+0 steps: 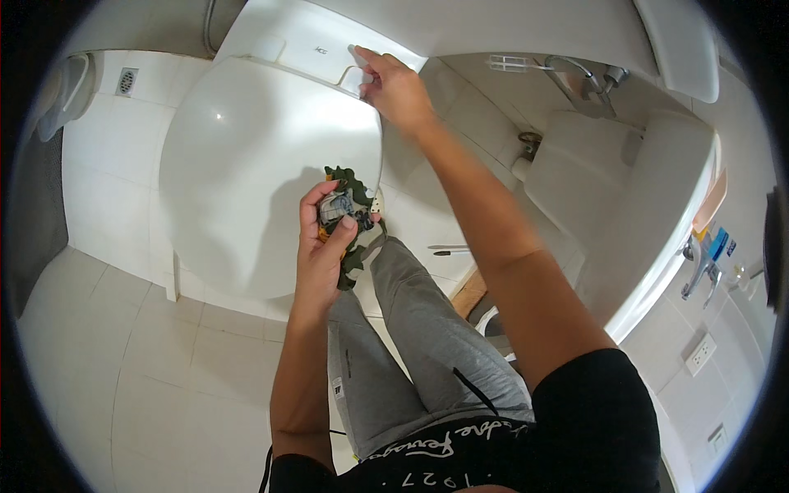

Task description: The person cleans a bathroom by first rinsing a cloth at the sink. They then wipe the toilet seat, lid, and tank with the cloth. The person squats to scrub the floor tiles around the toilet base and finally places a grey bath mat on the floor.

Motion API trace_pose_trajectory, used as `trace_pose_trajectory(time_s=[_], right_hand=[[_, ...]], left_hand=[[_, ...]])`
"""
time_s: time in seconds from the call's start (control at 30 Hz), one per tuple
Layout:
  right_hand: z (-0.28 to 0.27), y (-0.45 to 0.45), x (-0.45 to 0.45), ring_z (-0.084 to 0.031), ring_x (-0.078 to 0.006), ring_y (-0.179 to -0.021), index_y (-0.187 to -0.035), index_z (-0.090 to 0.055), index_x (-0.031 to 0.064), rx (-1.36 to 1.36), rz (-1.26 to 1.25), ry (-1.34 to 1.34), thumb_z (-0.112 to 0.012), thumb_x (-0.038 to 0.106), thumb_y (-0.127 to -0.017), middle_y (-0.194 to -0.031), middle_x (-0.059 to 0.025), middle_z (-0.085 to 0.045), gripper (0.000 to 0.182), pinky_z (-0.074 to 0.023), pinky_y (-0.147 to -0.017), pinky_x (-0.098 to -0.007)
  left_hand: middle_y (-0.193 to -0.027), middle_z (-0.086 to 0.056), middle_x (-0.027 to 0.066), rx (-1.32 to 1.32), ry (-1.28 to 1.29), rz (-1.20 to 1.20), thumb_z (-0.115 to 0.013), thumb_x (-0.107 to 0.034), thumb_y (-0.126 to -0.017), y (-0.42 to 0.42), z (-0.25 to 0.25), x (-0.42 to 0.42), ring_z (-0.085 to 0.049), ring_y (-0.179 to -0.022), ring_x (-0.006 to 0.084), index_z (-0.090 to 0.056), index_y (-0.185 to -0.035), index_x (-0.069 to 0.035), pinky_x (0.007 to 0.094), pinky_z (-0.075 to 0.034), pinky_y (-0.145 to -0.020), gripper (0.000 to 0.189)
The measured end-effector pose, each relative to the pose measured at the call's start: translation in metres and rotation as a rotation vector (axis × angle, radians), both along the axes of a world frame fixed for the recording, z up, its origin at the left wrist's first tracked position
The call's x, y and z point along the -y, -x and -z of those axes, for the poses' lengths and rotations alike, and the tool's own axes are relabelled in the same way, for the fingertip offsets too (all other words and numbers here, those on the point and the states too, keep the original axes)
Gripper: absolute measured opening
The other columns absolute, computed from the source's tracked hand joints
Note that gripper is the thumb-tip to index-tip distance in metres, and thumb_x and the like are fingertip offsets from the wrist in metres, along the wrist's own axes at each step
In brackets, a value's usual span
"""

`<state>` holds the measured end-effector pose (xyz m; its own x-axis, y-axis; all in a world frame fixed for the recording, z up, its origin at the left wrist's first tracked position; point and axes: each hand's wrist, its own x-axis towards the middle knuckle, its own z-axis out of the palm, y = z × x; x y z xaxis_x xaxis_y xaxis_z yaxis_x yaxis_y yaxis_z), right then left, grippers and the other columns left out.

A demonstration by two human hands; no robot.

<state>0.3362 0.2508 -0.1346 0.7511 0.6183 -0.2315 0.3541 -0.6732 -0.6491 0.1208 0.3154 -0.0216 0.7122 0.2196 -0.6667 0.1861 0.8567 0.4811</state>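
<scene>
My left hand [322, 246] is closed around a crumpled patterned cloth [352, 185] with dark green scalloped edges. Part of the cloth hangs below the palm. It is held above the front right part of a closed white toilet lid [234, 166]. At the back right corner of the lid is my right hand [397, 89], with the index finger stretched out over the toilet's white rear deck [308, 34]. Its thumb and lower fingers are beside the small white hinge block [355, 79]; whether they touch it, I cannot tell. Nothing shows in that hand.
On the right, a white washbasin [666, 179] carries a chrome faucet [699, 265], a blue-labelled tube [718, 242] and a pinkish item [710, 200]. Below it, a pipe valve [530, 140] juts out. Thin stick-like objects [450, 251] lie low near my knee. A floor drain [126, 82] is at left.
</scene>
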Motion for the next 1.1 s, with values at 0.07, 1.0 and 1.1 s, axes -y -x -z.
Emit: trace_pose_trajectory(time_s=[0.07, 1.0, 1.1], right_hand=[[-0.005, -0.006, 0.008, -0.060, -0.0235, -0.093, -0.123, -0.058, 0.0149, 0.089, -0.080, -0.020, -0.061, 0.010, -0.083, -0.107, -0.0107, -0.061, 0.040, -0.0502, -0.084, -0.0337], [0.016, -0.021, -0.188, -0.056, -0.0274, -0.104, -0.114, -0.060, 0.0109, 0.517, -0.166, 0.270, -0.051, 0.009, -0.085, -0.114, -0.0066, -0.057, 0.030, -0.0493, -0.087, -0.0335], [0.030, -0.042, -0.207, -0.055, -0.0270, -0.108, -0.113, -0.063, 0.0148, 0.580, -0.486, 0.025, -0.053, 0.009, -0.083, -0.120, -0.0047, -0.056, 0.032, -0.0460, -0.092, -0.0343]], left_hand=[[-0.112, -0.052, 0.0087, 0.009, -0.008, 0.004, -0.058, -0.007, -0.089, -0.006, -0.002, -0.001, -0.060, -0.095, 0.0204, -0.037, -0.129, -0.007, 0.0314, -0.045, -0.091, 0.045], [-0.122, -0.053, 0.0083, -0.070, -0.300, 0.231, -0.049, -0.031, -0.094, 0.052, 0.000, -0.023, -0.051, -0.109, 0.0187, -0.043, -0.131, -0.006, 0.0340, -0.038, -0.093, 0.045], [-0.122, -0.053, 0.0087, -0.059, -0.287, 0.194, -0.050, -0.031, -0.094, 0.053, 0.005, -0.021, -0.051, -0.110, 0.0189, -0.044, -0.131, -0.005, 0.0343, -0.037, -0.094, 0.045]])
